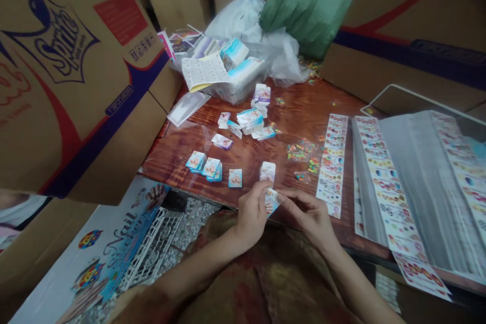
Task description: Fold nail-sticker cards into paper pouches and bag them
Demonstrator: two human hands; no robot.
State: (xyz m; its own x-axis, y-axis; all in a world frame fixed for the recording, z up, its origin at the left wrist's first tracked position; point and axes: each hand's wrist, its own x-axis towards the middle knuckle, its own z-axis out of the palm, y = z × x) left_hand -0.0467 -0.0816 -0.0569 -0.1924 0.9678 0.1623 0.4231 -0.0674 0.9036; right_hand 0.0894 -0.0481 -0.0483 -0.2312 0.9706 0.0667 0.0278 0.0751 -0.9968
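Observation:
My left hand and my right hand meet at the near edge of a low wooden table, and both pinch one small printed card between their fingertips. Just beyond the card, a small white packet stands on the table. Small stacks of blue and white cards lie to the left of my hands, and a single card lies apart from them. More loose cards are scattered further back.
Long strips of nail stickers and a thick pile of sticker sheets lie at the right. A clear tray of packets, plastic bags and a green sack sit at the back. Big cardboard boxes wall in both sides.

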